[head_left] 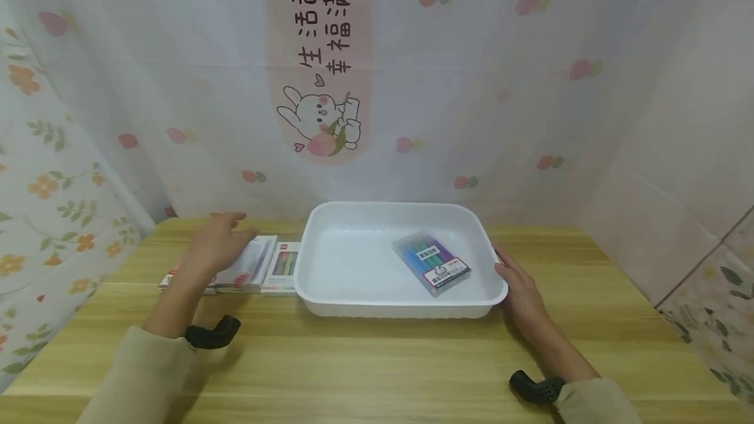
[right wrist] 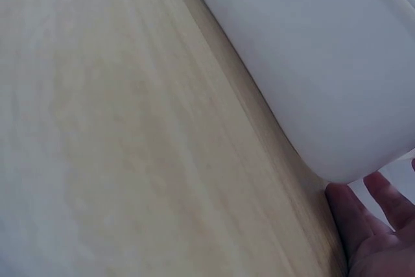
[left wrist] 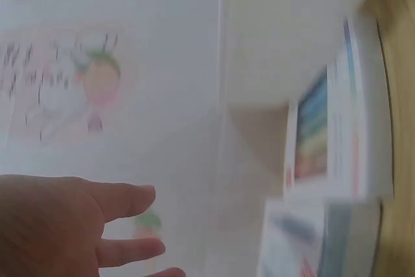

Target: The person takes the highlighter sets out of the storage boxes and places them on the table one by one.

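A white plastic basin (head_left: 400,311) stands on the wooden table. Inside, toward its right side, lies a clear pack of coloured pens (head_left: 432,262). My right hand (head_left: 524,290) touches the basin's right side with its fingers; in the right wrist view, fingertips (right wrist: 382,192) meet the basin's lower corner. My left hand (head_left: 218,244) hovers above the flat boxes to the left, fingers spread and holding nothing. Under and beside it are a pale box with a clear front (head_left: 254,264) and a white box with a window showing coloured sticks (head_left: 284,265).
Another thin packet (head_left: 167,279) lies at the far left of the row, mostly covered by the left arm. The window box sits close against the basin's left wall. A patterned curtain (head_left: 412,116) hangs behind the table. Bare wood (head_left: 365,371) shows in front.
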Demonstrator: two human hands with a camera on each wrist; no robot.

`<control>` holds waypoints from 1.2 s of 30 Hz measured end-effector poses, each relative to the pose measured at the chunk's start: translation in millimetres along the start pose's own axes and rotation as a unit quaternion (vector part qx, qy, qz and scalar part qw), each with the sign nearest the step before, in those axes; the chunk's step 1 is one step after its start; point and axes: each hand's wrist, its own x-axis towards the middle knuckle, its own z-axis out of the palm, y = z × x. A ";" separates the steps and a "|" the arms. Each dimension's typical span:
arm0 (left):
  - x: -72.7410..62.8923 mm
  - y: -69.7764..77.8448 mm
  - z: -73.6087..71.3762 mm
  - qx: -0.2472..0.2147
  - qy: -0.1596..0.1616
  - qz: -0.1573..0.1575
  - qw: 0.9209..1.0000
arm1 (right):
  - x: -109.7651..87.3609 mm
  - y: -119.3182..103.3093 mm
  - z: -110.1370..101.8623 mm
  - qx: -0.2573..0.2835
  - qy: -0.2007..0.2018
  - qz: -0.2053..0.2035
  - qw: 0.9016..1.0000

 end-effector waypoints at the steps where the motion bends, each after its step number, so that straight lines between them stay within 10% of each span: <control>1: -0.2 6.7 1.1 -0.003 0.000 0.004 1.000 | 0.4 -0.3 0.7 -0.002 0.000 -0.001 1.000; 9: 2.3 60.7 17.0 -0.004 0.002 0.046 0.999 | -1.3 -0.1 0.6 -0.001 0.005 -0.002 1.000; 23: 18.1 120.4 47.0 0.133 -0.018 0.146 0.980 | 1.5 -4.4 1.9 -0.012 0.015 0.009 1.000; 36: 45.1 154.7 92.3 0.046 -0.144 0.136 0.979 | -0.5 -5.8 1.7 -0.027 0.015 0.025 0.999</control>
